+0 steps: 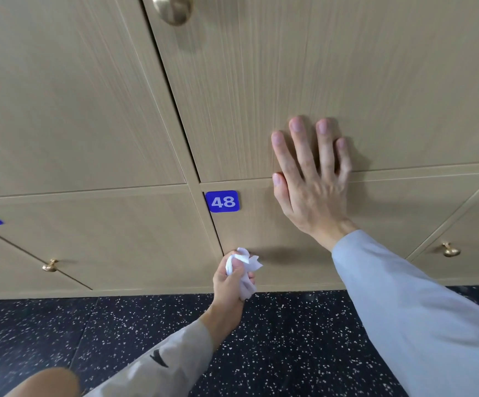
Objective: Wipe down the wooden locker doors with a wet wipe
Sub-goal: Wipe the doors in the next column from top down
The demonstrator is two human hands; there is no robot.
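So left hand [231,282] bunches wet wipe [244,270] below 48 plate [222,201]; right hand [310,179] flat beside it. Wipe soft, limp, keep wadded.

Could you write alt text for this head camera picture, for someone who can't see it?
A person's left hand holds a crumpled white wet wipe against the lower wooden locker door numbered 48, while the right hand rests flat on the doors above a dark speckled floor.

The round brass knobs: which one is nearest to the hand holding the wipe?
The lower-left knob, left of the left hand gripping the wet wipe; the other two sit farther off.
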